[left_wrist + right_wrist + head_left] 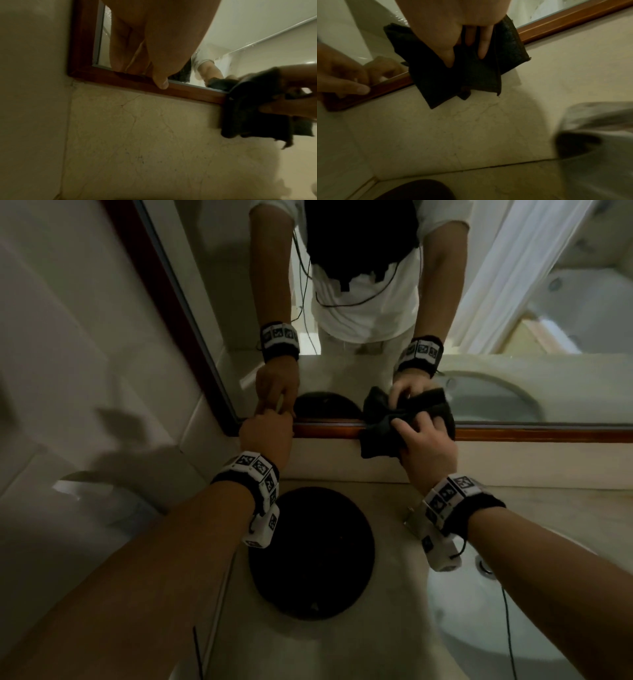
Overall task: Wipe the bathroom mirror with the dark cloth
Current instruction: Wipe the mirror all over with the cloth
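Note:
The bathroom mirror [219, 302] has a reddish wooden frame [513, 434]. My right hand [424, 440] grips the dark cloth [376, 440], bunched, against the bottom rail, part on the glass and part hanging over the wall below. In the right wrist view the fingers [482, 44] curl into the cloth [462, 78]. My left hand [265, 433] rests at the mirror's lower left corner. Its thumb [161, 83] presses on the frame [120, 77] and its fingers lie against the glass. The cloth [254, 108] shows at the right of the left wrist view.
A round black object [311, 553] lies on the beige counter below the hands. A sink basin [513, 611] with a drain [484, 566] is at the lower right. A tiled wall [85, 371] closes the left side. A marble backsplash [137, 135] runs under the mirror.

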The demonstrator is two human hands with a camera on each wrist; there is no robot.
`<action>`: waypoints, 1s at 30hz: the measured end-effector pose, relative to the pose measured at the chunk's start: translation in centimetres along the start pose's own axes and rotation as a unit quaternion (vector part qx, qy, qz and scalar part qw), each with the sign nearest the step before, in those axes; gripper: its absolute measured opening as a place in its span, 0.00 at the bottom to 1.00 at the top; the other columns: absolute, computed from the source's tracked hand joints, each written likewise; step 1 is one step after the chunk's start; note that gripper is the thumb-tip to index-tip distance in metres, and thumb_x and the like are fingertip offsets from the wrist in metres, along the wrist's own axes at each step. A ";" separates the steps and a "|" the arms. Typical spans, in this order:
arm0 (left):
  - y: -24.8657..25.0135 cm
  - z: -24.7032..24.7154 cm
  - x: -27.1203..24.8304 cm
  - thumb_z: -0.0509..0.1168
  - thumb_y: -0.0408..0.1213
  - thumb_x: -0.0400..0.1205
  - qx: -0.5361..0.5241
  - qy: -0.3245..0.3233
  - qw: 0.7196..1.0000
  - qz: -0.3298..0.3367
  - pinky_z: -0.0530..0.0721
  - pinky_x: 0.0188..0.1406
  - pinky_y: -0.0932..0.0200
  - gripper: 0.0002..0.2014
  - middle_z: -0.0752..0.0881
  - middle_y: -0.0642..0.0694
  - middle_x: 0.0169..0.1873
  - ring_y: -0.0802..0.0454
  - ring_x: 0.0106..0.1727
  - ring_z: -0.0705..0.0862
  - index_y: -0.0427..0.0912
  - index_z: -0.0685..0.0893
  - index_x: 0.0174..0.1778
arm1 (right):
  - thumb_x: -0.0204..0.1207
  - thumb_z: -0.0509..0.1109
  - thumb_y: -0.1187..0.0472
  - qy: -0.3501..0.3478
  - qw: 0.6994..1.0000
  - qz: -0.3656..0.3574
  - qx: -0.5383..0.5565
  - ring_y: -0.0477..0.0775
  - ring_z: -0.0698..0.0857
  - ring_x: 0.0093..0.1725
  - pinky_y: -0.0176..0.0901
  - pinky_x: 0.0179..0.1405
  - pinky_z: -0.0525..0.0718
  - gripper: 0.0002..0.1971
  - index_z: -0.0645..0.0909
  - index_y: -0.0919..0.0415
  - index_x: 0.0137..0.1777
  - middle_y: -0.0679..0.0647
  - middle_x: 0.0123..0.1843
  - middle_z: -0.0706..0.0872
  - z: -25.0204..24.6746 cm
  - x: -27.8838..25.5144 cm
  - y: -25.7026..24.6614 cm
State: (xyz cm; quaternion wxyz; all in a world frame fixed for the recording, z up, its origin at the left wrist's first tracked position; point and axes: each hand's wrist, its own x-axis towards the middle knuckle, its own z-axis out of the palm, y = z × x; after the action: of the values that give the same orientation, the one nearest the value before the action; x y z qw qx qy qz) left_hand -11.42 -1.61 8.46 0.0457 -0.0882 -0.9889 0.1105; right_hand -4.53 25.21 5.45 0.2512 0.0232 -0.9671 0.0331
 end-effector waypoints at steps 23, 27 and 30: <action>-0.6 0.9 0.1 0.58 0.36 0.87 0.013 0.039 0.999 0.002 0.76 0.35 0.52 0.11 0.87 0.39 0.46 0.40 0.45 0.87 0.41 0.86 0.53 | 0.70 0.72 0.63 0.057 0.988 -0.047 0.136 0.59 0.81 0.41 0.42 0.23 0.74 0.06 0.87 0.54 0.46 0.52 0.42 0.83 1.6 2.2 -5.1; 0.2 0.0 0.2 0.55 0.32 0.88 0.034 -0.007 0.999 0.019 0.76 0.35 0.53 0.15 0.88 0.41 0.47 0.43 0.48 0.87 0.38 0.86 0.44 | 0.72 0.69 0.58 0.057 0.992 0.001 0.117 0.58 0.82 0.41 0.40 0.25 0.70 0.06 0.86 0.53 0.45 0.51 0.41 0.82 0.8 1.1 -0.6; 2.7 -1.6 -0.5 0.57 0.33 0.87 0.027 0.002 0.997 0.077 0.77 0.35 0.52 0.12 0.87 0.40 0.45 0.41 0.45 0.86 0.37 0.85 0.44 | 0.71 0.64 0.52 0.039 0.990 0.051 0.124 0.61 0.82 0.43 0.40 0.27 0.69 0.11 0.86 0.54 0.45 0.52 0.42 0.83 0.3 0.3 2.5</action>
State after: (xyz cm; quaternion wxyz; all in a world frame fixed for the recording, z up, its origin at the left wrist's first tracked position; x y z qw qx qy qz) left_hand -10.33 1.20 9.43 0.0414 -0.1632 -0.9757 0.1403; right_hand -5.04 27.67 5.23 0.2818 0.0040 -0.9449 0.1666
